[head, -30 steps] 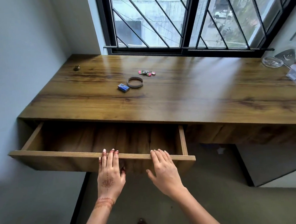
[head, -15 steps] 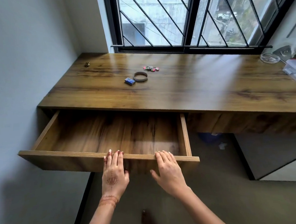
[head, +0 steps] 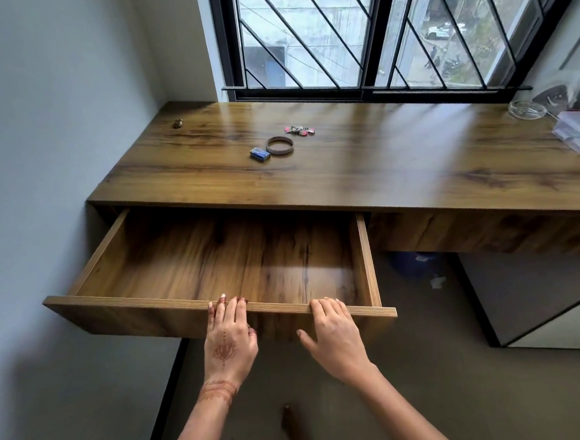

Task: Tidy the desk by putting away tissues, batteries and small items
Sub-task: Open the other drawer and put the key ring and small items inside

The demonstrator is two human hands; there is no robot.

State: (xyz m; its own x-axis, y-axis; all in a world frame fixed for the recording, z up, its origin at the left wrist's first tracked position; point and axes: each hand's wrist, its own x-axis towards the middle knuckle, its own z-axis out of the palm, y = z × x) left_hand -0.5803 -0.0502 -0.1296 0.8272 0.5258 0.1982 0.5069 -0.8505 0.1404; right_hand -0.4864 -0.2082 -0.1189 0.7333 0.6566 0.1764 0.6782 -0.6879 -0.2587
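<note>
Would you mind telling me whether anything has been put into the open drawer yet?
No, the drawer shows only its bare wooden bottom, while the blue box and brown ring lie on the desk.

1. The desk [head: 398,164] is a glossy wood-grain slab running under the window, its left end against the wall.
2. The drawer [head: 219,307] under the desk's left part stands pulled out, its wood-grain floor bare.
3. A small blue box [head: 260,154] lies flat on the desk top, left of centre.
4. A brown ring [head: 279,145] lies flat just beside the box, at its 2 o'clock.
5. A bunch of keys with pink tags [head: 298,130] lies at 1 o'clock from the ring, near it but apart.
6. A small dark round object [head: 178,123] sits alone at 10 o'clock from the box, near the wall; too small to identify.
</note>
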